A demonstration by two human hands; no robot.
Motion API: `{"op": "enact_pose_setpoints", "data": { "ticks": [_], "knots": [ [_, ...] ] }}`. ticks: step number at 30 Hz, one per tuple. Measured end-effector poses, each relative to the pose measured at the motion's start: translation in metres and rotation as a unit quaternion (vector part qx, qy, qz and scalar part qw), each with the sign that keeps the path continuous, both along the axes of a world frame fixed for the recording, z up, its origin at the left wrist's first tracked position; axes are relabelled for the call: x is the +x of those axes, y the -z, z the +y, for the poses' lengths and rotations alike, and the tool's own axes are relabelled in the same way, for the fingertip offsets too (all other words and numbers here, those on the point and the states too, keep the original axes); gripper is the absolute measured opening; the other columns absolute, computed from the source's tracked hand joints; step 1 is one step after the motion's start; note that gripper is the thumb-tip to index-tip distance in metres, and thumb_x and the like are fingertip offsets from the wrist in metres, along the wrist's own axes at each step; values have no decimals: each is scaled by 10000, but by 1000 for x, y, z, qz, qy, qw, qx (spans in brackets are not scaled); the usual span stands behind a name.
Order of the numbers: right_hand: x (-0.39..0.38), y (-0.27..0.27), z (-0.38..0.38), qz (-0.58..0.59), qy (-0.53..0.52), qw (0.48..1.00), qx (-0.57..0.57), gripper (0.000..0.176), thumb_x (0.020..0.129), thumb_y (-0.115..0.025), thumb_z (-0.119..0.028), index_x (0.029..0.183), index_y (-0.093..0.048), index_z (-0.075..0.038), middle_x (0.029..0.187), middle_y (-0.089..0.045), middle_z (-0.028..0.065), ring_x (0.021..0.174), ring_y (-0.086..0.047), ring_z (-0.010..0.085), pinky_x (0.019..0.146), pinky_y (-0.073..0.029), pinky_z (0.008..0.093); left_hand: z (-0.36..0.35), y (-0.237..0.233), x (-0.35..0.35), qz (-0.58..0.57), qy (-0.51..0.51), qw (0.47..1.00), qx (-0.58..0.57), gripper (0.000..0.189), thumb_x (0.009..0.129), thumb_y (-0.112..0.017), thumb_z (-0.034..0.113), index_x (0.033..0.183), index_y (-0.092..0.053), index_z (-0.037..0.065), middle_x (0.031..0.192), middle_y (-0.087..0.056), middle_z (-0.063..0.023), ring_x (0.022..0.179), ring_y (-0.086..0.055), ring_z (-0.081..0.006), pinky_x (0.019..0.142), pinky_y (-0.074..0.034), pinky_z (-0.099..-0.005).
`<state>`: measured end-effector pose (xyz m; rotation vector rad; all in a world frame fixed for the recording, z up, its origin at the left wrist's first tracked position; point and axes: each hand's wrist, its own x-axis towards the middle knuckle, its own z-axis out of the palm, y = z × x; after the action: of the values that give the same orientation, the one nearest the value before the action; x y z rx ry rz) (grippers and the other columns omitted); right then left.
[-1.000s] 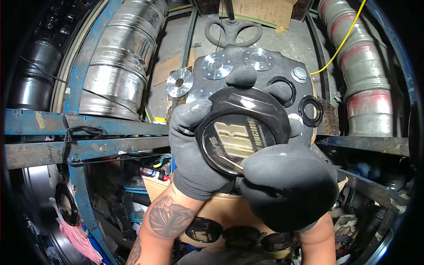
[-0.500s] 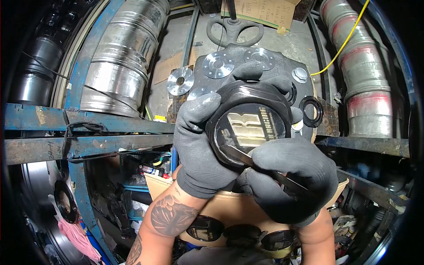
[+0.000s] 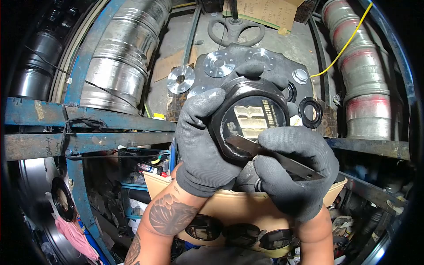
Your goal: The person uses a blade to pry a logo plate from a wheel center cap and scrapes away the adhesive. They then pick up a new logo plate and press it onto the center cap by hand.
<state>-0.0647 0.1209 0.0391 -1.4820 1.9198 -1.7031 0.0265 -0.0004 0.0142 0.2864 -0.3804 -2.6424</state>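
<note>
My left hand [image 3: 198, 141], in a dark grey knit glove, is wrapped round a glossy black hexagonal wheel centre cap [image 3: 234, 154]. The cap's face tilts up toward me and carries a gold-lettered badge [image 3: 249, 118]. In my gloved right hand [image 3: 300, 172], thumb and fingers pinch a thin flat metal blade [image 3: 242, 144] with a hole near its rear end. Its tip lies against the lower left edge of the badge, by the cap's rim. Below my hands, an open cardboard box [image 3: 247, 205] contains more black badged caps [image 3: 203, 228].
Silver flange discs [image 3: 219, 64], a silver hexagonal cap [image 3: 300, 76] and a black ring [image 3: 310, 111] lie on the dark-covered stand ahead. Stacked metal wheel rims [image 3: 119, 62] line the left, others [image 3: 369, 84] the right. Blue steel rails [image 3: 110, 145] flank me; a yellow cable [image 3: 342, 51] hangs right.
The blade has turned flatter to my view, showing its rear hole, with its tip at the badge's lower left edge. My right hand has shifted slightly up; the cap is turned a little.
</note>
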Motion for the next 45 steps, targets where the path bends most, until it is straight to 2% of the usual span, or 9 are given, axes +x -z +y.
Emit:
{"op": "enact_pose_setpoints", "data": {
  "ticks": [16,19,21,23,25,28,33,38,45],
  "knots": [
    [-9,-2,4,-147,-30,989,17,211,587,-728,-28,794,-708,11,778,-681,113,727,-643,190,691,-504,280,0,8,-1,30,-32,998,-55,396,876,-472,224,1165,-604,-11,1134,-656,-167,1047,-631,-284,961,-497,-413],
    [-11,-4,5,-187,-31,981,35,204,590,-726,-54,782,-712,14,773,-680,119,725,-640,193,689,-502,278,0,7,-2,40,-18,999,-26,375,882,-469,199,1168,-596,-8,1132,-654,-162,1052,-630,-271,953,-506,-397],
    [-12,-5,6,-190,-31,980,46,204,592,-727,-70,776,-713,16,772,-680,123,727,-641,197,689,-503,279,-7,4,0,-8,22,999,25,330,890,-493,151,1172,-578,3,1142,-645,-159,1060,-628,-256,950,-512,-388],
    [-15,-5,6,-181,-38,981,52,209,593,-728,-83,777,-715,16,773,-682,126,731,-644,203,691,-504,283,-2,6,-1,-155,-37,984,-82,299,886,-528,85,1177,-545,17,1168,-625,-156,1071,-621,-240,950,-516,-383],
    [-18,-5,6,-176,-54,982,52,219,593,-731,-96,782,-718,15,777,-685,128,738,-647,208,695,-507,288,-2,11,-1,-211,-56,968,-127,302,881,-556,33,1180,-514,29,1192,-605,-153,1084,-613,-229,950,-519,-380],
    [-24,-2,8,-172,-74,981,55,230,600,-735,-110,794,-723,12,782,-689,127,748,-652,214,705,-511,294,-5,14,0,-198,-42,971,-128,319,881,-577,4,1185,-485,39,1213,-585,-152,1103,-601,-224,952,-519,-379],
    [-21,-10,7,-308,-56,945,91,226,635,-747,-115,817,-723,15,796,-695,126,760,-658,213,722,-518,304,-4,15,0,-189,-50,972,-132,306,898,-572,29,1191,-486,40,1210,-583,-152,1113,-594,-227,957,-515,-378],
    [-18,-5,5,-291,-54,952,82,228,662,-764,-113,843,-722,19,821,-702,128,776,-659,197,730,-519,298,-4,17,4,-200,-48,957,-203,322,886,-578,20,1194,-486,40,1208,-581,-148,1112,-592,-223,957,-514,-374],
    [-21,3,5,-229,-71,968,76,240,680,-757,-111,873,-719,28,832,-697,127,772,-652,178,726,-513,277,-5,14,3,-231,-43,951,-202,383,829,-626,-23,1181,-486,30,1199,-572,-135,1108,-585,-211,957,-510,-363]
  ]
}}
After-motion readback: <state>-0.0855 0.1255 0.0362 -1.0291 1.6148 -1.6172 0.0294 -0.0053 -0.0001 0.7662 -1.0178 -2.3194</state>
